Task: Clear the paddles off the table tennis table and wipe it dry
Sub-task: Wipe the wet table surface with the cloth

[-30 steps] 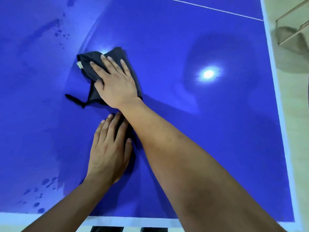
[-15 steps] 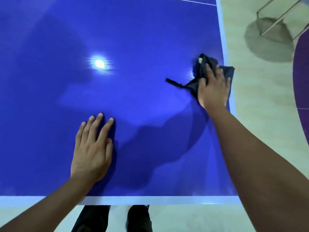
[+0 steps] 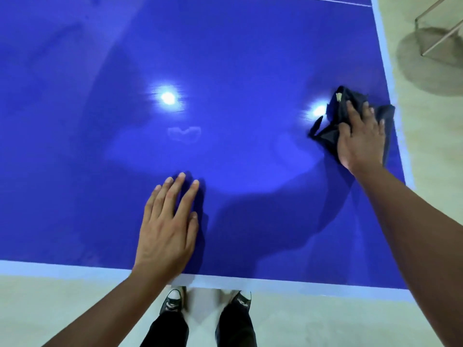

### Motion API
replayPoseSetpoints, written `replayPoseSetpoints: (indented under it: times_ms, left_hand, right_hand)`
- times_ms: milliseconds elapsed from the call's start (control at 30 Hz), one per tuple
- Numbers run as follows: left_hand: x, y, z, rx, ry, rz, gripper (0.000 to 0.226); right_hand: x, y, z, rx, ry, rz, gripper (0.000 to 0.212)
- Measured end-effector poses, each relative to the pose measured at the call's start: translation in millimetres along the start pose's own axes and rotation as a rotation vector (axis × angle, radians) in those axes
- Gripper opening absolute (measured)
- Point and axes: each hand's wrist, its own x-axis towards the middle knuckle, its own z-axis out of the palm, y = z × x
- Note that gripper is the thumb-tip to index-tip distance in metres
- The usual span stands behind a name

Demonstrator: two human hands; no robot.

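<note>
The blue table tennis table [image 3: 238, 58] fills most of the view. A dark crumpled cloth [image 3: 328, 132] lies near its right edge. My right hand [image 3: 360, 139] presses flat on the cloth with straight fingers. My left hand [image 3: 167, 226] rests flat on the bare table near the front edge, fingers spread. No paddle is in view. A faint damp smear [image 3: 184, 134] shows near the middle.
White border lines run along the table's front edge [image 3: 75, 271] and right edge [image 3: 387, 78]. A metal chair frame [image 3: 436, 28] stands on the beige floor at the top right. My shoes [image 3: 172, 301] are on the floor below the front edge.
My right hand has swept the cloth from the table's left-middle to its right edge. My left hand stayed flat near the front edge. The droplets seen earlier at the left are out of view.
</note>
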Motion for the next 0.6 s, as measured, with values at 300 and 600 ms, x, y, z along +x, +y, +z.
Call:
replayPoseSetpoints:
  times_ms: [300, 600]
  left_hand:
    - [-90.3, -79.5, -25.3, -0.014, -0.002, 0.035, 0.055]
    - [-115.3, -87.1, -26.5, -0.012, -0.049, 0.092, 0.055]
  right_hand:
    - [-90.9, -243.9, 52.5, -0.046, -0.038, -0.341, 0.062]
    - [-180.4, -382.1, 87.2, -0.031, -0.168, -0.655, 0.06]
